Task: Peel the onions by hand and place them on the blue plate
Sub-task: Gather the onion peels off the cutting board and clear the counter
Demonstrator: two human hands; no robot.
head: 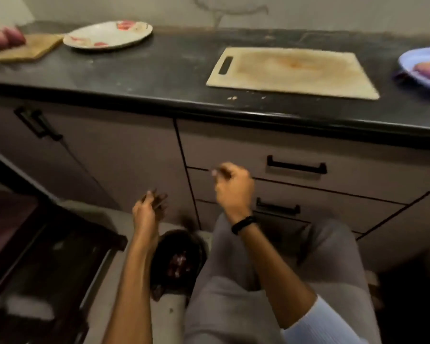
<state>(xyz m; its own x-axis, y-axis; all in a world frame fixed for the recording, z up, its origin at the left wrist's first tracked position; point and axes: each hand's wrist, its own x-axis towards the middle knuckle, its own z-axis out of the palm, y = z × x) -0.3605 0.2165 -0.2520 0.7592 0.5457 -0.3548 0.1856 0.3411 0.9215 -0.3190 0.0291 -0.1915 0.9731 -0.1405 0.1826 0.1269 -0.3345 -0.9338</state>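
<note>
Below the counter edge, my left hand holds dark scraps of onion peel over a dark bin on the floor, which has purple peels in it. A little higher and to the right, my right hand has its fingers curled, and I see nothing plainly in them. The blue plate sits at the counter's far right edge with a peeled onion on it. Unpeeled red onions lie on a wooden board at the far left.
A pale cutting board lies on the black counter left of the blue plate. A white flowered plate stands at the back left. Drawers with black handles face me. My grey-trousered knee is below my right arm.
</note>
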